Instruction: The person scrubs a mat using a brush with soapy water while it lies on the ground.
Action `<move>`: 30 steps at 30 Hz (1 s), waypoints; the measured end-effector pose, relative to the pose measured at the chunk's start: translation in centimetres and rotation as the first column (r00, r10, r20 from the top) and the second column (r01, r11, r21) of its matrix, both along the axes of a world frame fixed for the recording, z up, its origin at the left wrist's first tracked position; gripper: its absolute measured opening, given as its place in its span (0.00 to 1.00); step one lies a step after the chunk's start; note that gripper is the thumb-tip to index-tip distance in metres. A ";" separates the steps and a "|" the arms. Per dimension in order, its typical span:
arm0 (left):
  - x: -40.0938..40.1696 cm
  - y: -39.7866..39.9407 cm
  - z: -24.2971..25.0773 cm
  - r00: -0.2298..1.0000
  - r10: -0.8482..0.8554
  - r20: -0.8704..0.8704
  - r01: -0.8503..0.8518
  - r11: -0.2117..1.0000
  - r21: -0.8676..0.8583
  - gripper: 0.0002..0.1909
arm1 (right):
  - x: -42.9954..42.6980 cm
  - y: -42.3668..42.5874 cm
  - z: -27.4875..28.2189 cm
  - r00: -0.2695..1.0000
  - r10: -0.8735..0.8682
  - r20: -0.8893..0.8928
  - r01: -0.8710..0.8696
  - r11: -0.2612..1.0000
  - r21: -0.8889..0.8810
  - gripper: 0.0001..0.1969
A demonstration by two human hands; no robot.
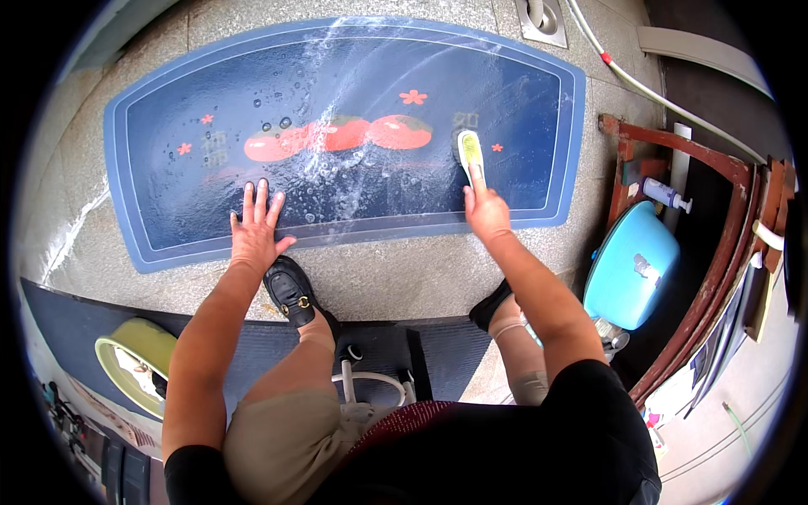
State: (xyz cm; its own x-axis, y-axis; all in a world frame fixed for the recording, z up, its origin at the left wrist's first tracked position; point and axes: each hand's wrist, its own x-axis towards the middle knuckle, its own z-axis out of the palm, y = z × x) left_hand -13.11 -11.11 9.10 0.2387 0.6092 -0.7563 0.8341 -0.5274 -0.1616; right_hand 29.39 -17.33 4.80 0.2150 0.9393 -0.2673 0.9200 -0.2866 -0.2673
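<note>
A wet blue floor mat (353, 183) with a rounded far edge lies on the stone floor before me, printed with orange-red fruit, small flowers and some characters. Streaks of suds and bubbles (325, 167) cross its middle. My left hand (254, 224) rests flat on the mat's near left part, fingers spread, holding nothing. In my right hand (488, 211) is the handle of a pale yellow-green scrubbing brush (469, 150). The brush head lies over the right part of the mat, beside a printed character; its underside is hidden.
A drain (544, 22) with a pipe sits at the far edge. A white hose (656, 98) runs down the right side. Beside a red wooden frame (694, 151) are a blue basin (631, 271) and a pump bottle (666, 193). A yellow-green basin (129, 334) holding cloth stands at left.
</note>
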 end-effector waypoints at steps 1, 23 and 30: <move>-0.2 -0.3 -0.1 1.000 0.000 0.014 0.000 1.000 0.013 0.49 | 1.0 0.9 1.2 0.986 0.125 0.111 -0.110 0.985 -0.129 0.26; 0.6 -0.2 -0.5 1.000 -0.021 -0.012 0.021 1.000 0.003 0.49 | 1.0 15.5 0.2 0.874 -0.482 0.058 0.483 0.875 -0.013 0.27; 0.0 0.1 0.2 1.000 0.005 -0.013 -0.005 1.000 -0.018 0.49 | -1.4 11.9 2.2 0.951 0.307 0.044 -0.287 0.926 -0.245 0.25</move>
State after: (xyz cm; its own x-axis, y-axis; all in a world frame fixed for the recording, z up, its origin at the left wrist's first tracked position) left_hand -13.12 -11.04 9.35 0.2262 0.5962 -0.7703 0.8346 -0.5264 -0.1623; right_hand 27.96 -5.46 7.02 -0.0347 0.8768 -0.4797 0.9881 -0.0421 -0.1483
